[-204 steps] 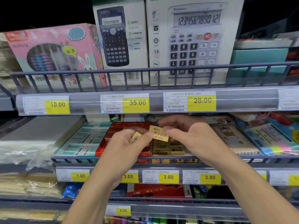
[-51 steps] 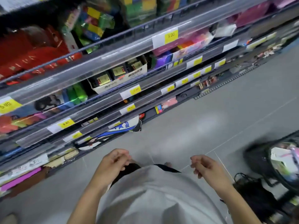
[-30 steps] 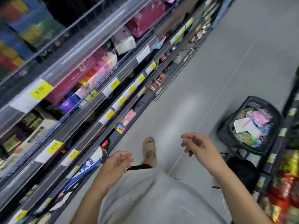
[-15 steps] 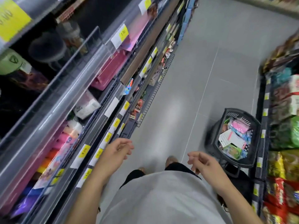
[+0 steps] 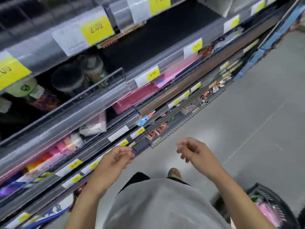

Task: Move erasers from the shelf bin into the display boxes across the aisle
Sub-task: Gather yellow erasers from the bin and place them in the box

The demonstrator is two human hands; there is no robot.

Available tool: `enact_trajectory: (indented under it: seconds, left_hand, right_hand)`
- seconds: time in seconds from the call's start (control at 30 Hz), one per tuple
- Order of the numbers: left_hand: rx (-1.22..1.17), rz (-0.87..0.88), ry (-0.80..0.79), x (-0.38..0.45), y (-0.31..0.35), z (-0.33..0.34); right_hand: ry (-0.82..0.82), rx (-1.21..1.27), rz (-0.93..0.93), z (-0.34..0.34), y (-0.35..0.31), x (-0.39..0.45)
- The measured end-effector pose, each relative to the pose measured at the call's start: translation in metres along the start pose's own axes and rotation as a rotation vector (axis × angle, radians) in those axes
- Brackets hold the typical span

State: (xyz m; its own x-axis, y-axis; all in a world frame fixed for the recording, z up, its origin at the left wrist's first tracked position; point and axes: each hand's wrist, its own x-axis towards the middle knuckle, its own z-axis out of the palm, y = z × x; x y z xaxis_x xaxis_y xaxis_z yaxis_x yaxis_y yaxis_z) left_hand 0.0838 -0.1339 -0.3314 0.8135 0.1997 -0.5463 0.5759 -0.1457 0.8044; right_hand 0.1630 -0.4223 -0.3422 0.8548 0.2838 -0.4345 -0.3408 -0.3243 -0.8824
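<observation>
No eraser, shelf bin or display box shows in this blurred head view. My left hand (image 5: 113, 161) hangs in front of my waist, close to the lower shelf rails, with its back to the camera and its fingers curled inward. Its palm is hidden, so I cannot tell whether it holds anything. About a hand's width to the right, my right hand (image 5: 194, 151) floats over the floor with loosely curled fingers and nothing visible in them.
Shelving (image 5: 115, 90) with yellow price tags runs along the left, stocked with lidded jars (image 5: 69, 76) and pink boxes (image 5: 140, 95). Grey aisle floor (image 5: 247, 113) stretches away to the right. A black shopping basket (image 5: 267, 200) with goods stands at the lower right.
The view has swung back left toward the shelving, and the basket has slid to the bottom right corner. Both hands stay in front of my waist, in much the same pose.
</observation>
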Motion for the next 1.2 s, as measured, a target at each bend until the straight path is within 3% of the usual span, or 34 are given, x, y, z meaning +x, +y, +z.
enact_trajectory:
  seconds: [0.13,0.3,0.4,0.53,0.63,0.83,1.03,1.2]
  left_hand:
    - [-0.043,0.137,0.137,-0.02,0.061,-0.002]
    - [-0.009,0.468,0.344,-0.053,0.15,-0.034]
    - [0.047,0.695,0.507,-0.071,0.196,-0.058]
    - [0.222,0.874,0.783,-0.074,0.234,-0.093]
    - [0.535,0.849,0.956,-0.063,0.249,-0.121]
    - [1.036,0.576,0.925,-0.05,0.258,-0.141]
    - [1.134,0.614,0.943,-0.047,0.257,-0.142]
    - [1.129,0.569,0.917,-0.049,0.257,-0.141]
  right_hand:
    - [-0.142,-0.07,-0.222,-0.021,-0.069,0.044]
    - [-0.233,-0.124,-0.516,-0.022,-0.172,0.065]
    - [-0.284,-0.141,-0.666,-0.016,-0.232,0.066]
    - [-0.326,-0.159,-0.854,-0.004,-0.304,0.064]
    - [-0.293,-0.223,-0.964,0.015,-0.351,0.068]
    - [-0.153,-0.656,-1.025,0.061,-0.416,0.102]
    - [-0.154,-1.032,-0.92,0.095,-0.439,0.126]
    - [-0.204,-1.059,-0.832,0.105,-0.447,0.129]
